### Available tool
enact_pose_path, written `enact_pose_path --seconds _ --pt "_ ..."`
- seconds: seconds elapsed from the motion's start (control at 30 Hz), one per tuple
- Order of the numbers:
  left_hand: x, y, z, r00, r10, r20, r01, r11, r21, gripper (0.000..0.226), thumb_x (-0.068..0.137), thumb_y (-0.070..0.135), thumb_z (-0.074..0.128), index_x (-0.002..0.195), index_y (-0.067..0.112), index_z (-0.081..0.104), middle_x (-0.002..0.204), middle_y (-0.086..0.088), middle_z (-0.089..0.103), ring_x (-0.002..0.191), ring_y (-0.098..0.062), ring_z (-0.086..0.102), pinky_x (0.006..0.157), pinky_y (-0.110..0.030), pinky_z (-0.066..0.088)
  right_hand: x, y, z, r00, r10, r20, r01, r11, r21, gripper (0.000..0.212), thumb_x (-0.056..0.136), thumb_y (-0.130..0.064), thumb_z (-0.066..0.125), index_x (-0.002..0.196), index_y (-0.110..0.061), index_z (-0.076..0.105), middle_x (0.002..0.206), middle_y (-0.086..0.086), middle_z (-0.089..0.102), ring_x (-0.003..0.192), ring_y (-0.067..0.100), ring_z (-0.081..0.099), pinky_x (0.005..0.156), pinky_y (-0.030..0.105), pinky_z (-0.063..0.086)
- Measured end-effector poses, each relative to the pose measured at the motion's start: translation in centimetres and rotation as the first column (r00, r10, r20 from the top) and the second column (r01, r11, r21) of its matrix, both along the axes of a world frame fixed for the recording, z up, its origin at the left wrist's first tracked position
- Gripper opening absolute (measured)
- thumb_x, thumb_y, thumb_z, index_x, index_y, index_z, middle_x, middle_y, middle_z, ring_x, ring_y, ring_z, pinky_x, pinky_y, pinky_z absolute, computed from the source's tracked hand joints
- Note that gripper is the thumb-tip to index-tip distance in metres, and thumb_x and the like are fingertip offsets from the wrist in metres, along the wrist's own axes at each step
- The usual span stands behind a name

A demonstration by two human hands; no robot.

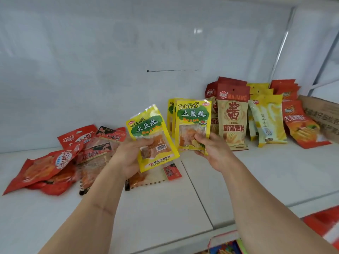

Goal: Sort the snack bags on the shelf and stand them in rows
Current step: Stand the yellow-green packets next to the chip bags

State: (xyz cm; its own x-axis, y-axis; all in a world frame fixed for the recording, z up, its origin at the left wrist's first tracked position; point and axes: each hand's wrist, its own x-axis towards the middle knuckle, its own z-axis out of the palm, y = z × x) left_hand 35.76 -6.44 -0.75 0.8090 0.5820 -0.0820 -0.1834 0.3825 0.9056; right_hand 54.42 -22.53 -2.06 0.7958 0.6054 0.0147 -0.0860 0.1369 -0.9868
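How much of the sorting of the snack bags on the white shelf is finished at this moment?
Roughly half. Done: standing rows of brown MAJIANG bags, pale yellow bags and orange-red bags. In hand: the left hand holds one yellow-green TuDouSi bag; the right hand stands another against its row. Left: the loose red pile lying flat.
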Motion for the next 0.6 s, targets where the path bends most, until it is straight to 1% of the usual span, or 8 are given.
enact_pose_path --seconds 0.1,0.23,0.3,0.37,0.4,0.47,0.53,0.6 --pt "2.1 -0.1 -0.1 1.0 -0.008 0.028 0.007 0.999 0.054 0.041 0.087 -0.005 0.063 0.126 0.003 0.062 0.12 -0.023 0.07 0.104 -0.042 0.069 0.085 -0.067 0.053 2.4 0.8 -0.7 1.0 0.007 0.024 -0.007 1.0 -0.017 0.011 0.092 -0.016 0.069 0.103 -0.015 0.069 0.089 0.0 0.076 0.081 0.018 0.07 0.075 0.035 0.057" --pt "4.0 -0.4 -0.1 0.996 0.093 0.018 -0.094 0.992 0.086 0.036 0.087 -0.003 0.066 0.122 0.001 0.064 0.113 -0.021 0.073 0.088 -0.033 0.075 0.067 -0.048 0.061 5.5 2.4 -1.8 0.998 0.003 0.068 0.0 0.999 -0.037 0.004 0.091 -0.021 0.07 0.094 -0.023 0.071 0.094 0.0 0.075 0.087 0.019 0.067 0.072 0.034 0.051" --pt "4.8 -0.5 -0.1 0.99 0.144 0.008 -0.144 0.984 0.106 0.035 0.086 -0.002 0.066 0.121 0.001 0.065 0.112 -0.02 0.073 0.087 -0.032 0.075 0.067 -0.045 0.062 7.0 3.4 -2.1 0.997 0.002 0.08 0.001 0.999 -0.034 0.001 0.09 -0.022 0.072 0.091 -0.023 0.072 0.096 -0.002 0.076 0.093 0.019 0.069 0.08 0.035 0.053" --pt "5.5 -1.0 -0.3 0.982 0.188 -0.008 -0.186 0.974 0.129 0.036 0.085 -0.001 0.067 0.12 0.003 0.065 0.113 -0.02 0.073 0.093 -0.035 0.073 0.075 -0.048 0.061 8.3 4.4 -2.7 0.996 0.019 0.092 -0.016 0.999 -0.028 0.003 0.089 -0.023 0.073 0.092 -0.022 0.072 0.099 -0.002 0.076 0.099 0.019 0.069 0.091 0.036 0.052" --pt "5.8 -1.2 -0.4 0.977 0.213 -0.014 -0.209 0.968 0.137 0.034 0.085 -0.001 0.067 0.119 0.004 0.065 0.113 -0.02 0.073 0.096 -0.038 0.072 0.079 -0.05 0.06 8.7 4.8 -3.0 0.994 0.04 0.103 -0.036 0.999 -0.035 0.003 0.089 -0.023 0.072 0.093 -0.023 0.072 0.1 -0.003 0.076 0.101 0.019 0.069 0.093 0.036 0.051" --pt "6.4 -1.9 -0.5 0.963 0.267 -0.033 -0.259 0.953 0.157 0.028 0.087 -0.001 0.067 0.114 0.005 0.066 0.109 -0.02 0.074 0.095 -0.039 0.072 0.076 -0.049 0.061 9.7 5.5 -3.7 0.99 0.079 0.119 -0.075 0.996 -0.039 0.004 0.091 -0.022 0.071 0.095 -0.023 0.07 0.101 -0.004 0.074 0.099 0.016 0.068 0.09 0.033 0.05" --pt "7.1 -2.5 -0.4 0.947 0.315 -0.055 -0.301 0.937 0.179 0.023 0.088 0.0 0.067 0.111 0.005 0.066 0.103 -0.018 0.076 0.085 -0.033 0.075 0.067 -0.043 0.062 10.3 6.2 -4.0 0.987 0.124 0.107 -0.123 0.992 -0.016 0.008 0.093 -0.017 0.068 0.1 -0.02 0.069 0.098 -0.005 0.073 0.093 0.013 0.068 0.079 0.026 0.05" --pt "7.9 -2.8 -0.6 0.939 0.338 -0.072 -0.319 0.928 0.194 0.02 0.089 0.0 0.066 0.109 0.005 0.066 0.1 -0.017 0.076 0.082 -0.03 0.075 0.07 -0.043 0.062 10.9 7.1 -4.4 0.985 0.144 0.092 -0.144 0.99 0.0 0.013 0.094 -0.014 0.066 0.107 -0.015 0.068 0.099 -0.004 0.073 0.092 0.014 0.069 0.075 0.023 0.051"
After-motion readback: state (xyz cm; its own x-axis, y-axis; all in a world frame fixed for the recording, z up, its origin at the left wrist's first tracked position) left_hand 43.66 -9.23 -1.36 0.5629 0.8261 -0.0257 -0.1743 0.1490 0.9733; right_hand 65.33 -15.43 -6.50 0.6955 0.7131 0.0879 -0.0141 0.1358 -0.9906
